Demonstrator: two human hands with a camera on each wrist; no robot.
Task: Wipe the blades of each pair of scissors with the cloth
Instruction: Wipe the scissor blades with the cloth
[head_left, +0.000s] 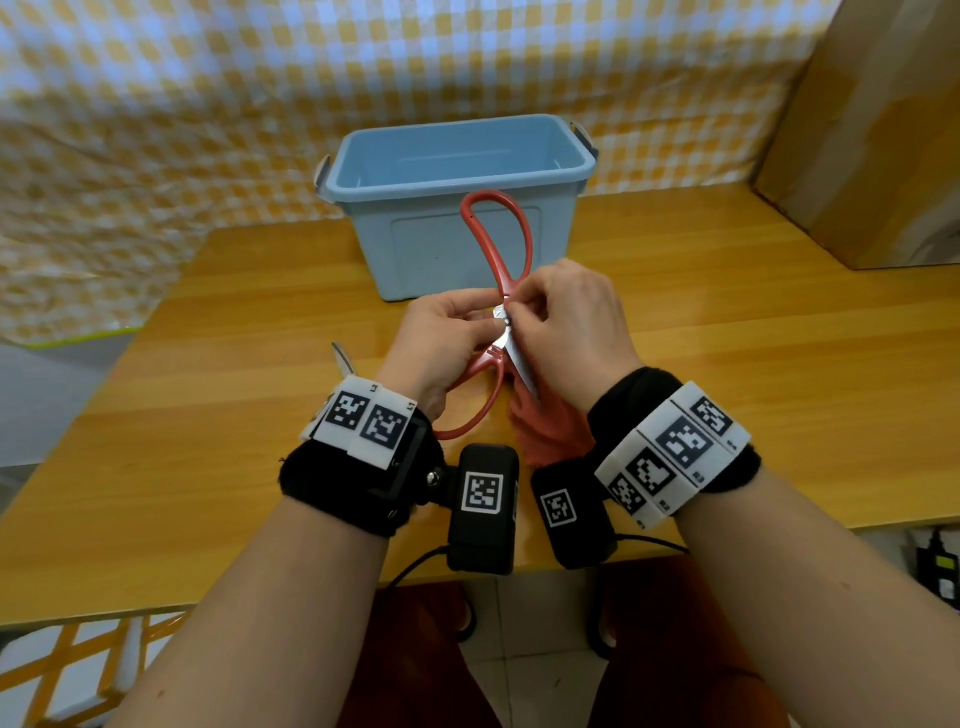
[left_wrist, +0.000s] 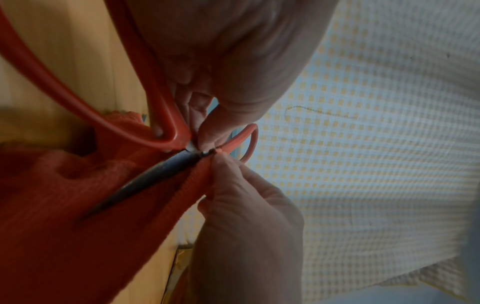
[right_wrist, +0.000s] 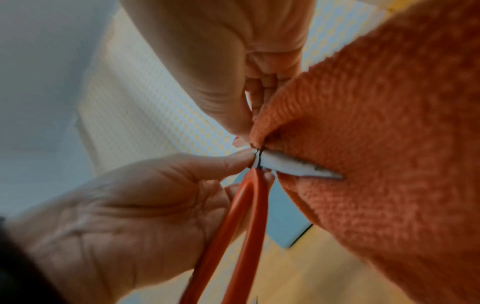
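A pair of red-handled scissors is held spread wide above the wooden table. One handle loop points up in front of the bin, the other runs down towards my left wrist. My left hand grips the scissors at the pivot, thumb and fingers curled round it. One bare blade points down and to the right, lying against the orange cloth. My right hand pinches a fold of the cloth right at the pivot end of the blade. The other blade is hidden.
An empty blue plastic bin stands just behind the hands. A steel blade tip of a second pair of scissors shows on the table left of my left wrist. A cardboard box stands at the back right. A checked sheet hangs behind.
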